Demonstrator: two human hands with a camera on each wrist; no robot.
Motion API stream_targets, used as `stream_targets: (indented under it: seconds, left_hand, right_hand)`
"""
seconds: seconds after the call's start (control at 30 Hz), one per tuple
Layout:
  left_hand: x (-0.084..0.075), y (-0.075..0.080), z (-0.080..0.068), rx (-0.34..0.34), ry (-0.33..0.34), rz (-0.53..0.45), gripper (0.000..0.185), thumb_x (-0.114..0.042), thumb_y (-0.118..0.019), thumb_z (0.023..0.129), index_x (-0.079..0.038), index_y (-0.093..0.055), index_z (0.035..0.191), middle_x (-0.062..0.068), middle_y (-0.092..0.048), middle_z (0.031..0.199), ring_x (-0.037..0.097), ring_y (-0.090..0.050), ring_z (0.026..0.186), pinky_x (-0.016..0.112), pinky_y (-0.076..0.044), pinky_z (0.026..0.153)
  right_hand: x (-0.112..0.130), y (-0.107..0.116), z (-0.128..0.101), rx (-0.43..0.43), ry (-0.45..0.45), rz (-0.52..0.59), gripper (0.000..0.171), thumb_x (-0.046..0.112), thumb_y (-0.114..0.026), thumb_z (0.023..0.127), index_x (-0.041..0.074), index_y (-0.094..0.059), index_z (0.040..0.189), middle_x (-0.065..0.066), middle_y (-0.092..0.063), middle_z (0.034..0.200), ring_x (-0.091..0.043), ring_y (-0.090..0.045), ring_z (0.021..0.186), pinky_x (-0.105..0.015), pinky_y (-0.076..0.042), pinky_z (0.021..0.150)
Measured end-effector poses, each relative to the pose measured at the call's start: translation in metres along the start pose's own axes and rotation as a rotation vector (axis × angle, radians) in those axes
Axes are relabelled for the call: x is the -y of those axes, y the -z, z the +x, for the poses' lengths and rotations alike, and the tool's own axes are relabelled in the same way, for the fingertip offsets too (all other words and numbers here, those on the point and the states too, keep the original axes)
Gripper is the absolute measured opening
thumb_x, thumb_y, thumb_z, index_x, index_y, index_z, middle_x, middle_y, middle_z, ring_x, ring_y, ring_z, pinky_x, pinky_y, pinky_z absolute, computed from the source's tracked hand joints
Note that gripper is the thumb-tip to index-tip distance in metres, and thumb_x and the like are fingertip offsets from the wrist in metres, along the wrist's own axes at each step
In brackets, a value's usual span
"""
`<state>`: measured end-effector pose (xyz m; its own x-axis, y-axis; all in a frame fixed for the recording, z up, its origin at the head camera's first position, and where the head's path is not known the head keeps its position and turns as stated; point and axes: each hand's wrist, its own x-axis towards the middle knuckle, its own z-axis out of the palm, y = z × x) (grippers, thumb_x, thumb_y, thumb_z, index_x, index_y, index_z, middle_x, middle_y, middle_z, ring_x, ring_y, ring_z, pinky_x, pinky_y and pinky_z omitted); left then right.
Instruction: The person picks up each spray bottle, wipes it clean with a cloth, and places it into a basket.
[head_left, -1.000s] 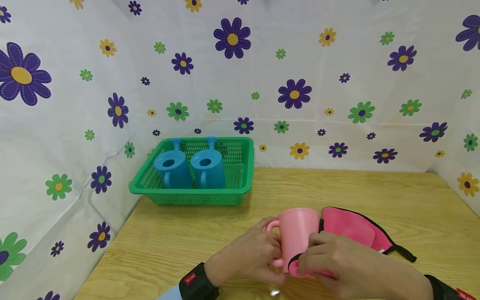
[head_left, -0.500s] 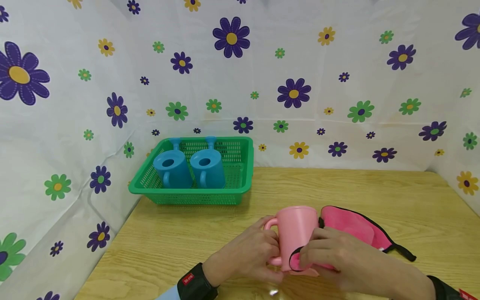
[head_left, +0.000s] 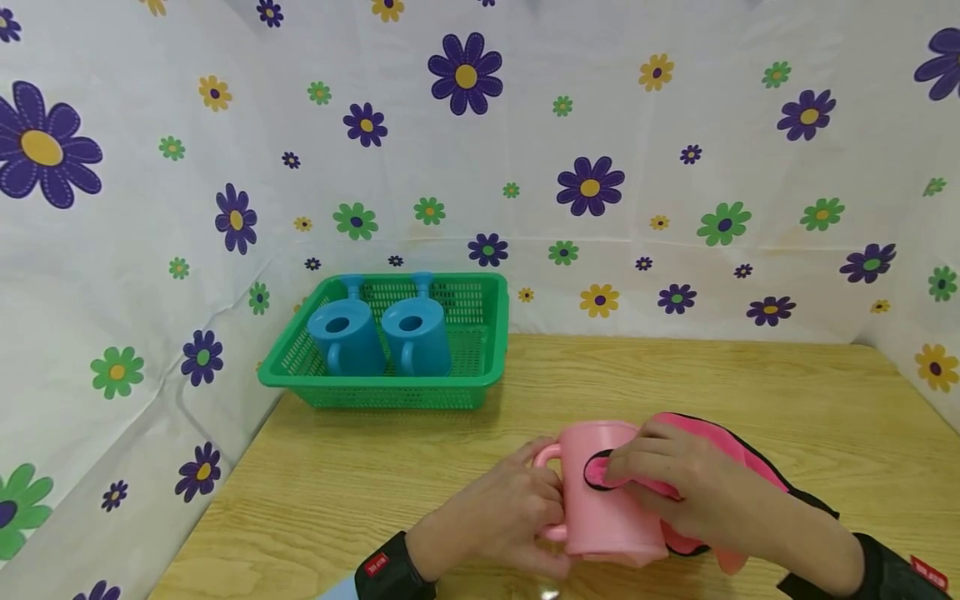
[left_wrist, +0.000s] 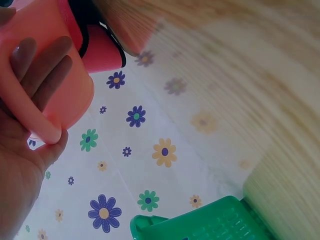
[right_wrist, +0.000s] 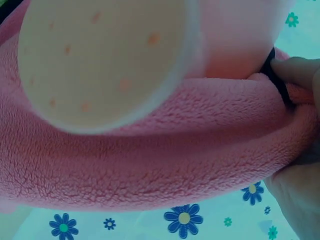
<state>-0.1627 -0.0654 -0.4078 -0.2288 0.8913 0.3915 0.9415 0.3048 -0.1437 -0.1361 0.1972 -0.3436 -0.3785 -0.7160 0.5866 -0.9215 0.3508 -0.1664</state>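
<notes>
A pink plastic watering can (head_left: 600, 529) is at the front of the table. My left hand (head_left: 498, 512) grips it by its handle, and the left wrist view shows fingers passing through the handle loop (left_wrist: 22, 97). With my right hand (head_left: 686, 479) I pinch a fuzzy pink cloth (head_left: 708, 429) edged in black, its gathered end against the can's side. The rest of the cloth trails right, partly behind my hand. In the right wrist view the can's round sprinkler head (right_wrist: 105, 60), dotted with holes, sits in front of the cloth's plush folds (right_wrist: 150, 170).
A green mesh basket (head_left: 390, 393) stands at the back left. Inside are two blue watering cans (head_left: 352, 346) side by side. White flowered sheeting (head_left: 525, 150) encloses the wooden table (head_left: 360, 458) at the back and sides.
My right hand and the cloth's end have moved up along the can's side, from near its bottom. The trailing cloth has shifted with it. My left hand keeps hold of the handle.
</notes>
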Motion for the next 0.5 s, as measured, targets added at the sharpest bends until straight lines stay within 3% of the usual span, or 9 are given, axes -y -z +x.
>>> stream_targets:
  seconds: [0.13,0.5]
  left_hand:
    - [-0.003,0.001,0.001,0.003,-0.002,-0.034,0.043,-0.047,-0.077,0.076,-0.026,-0.045,0.059,-0.018,-0.051,0.064,-0.004,-0.054,0.076,0.041,-0.037,0.120]
    - [-0.007,0.003,0.001,0.002,-0.022,-0.023,0.038,-0.048,-0.078,0.076,-0.026,-0.052,0.059,-0.018,-0.057,0.067,-0.004,-0.058,0.080,0.041,-0.037,0.119]
  right_hand:
    - [-0.006,-0.001,-0.001,-0.065,-0.038,-0.002,0.029,0.036,-0.045,0.107,0.025,-0.071,0.107,0.015,-0.072,0.105,-0.005,-0.061,0.098,-0.009,-0.048,0.086]
    - [-0.019,0.001,-0.002,-0.139,-0.111,-0.049,0.032,0.038,-0.050,0.104,0.017,-0.073,0.107,0.008,-0.072,0.103,-0.008,-0.063,0.095,-0.008,-0.050,0.088]
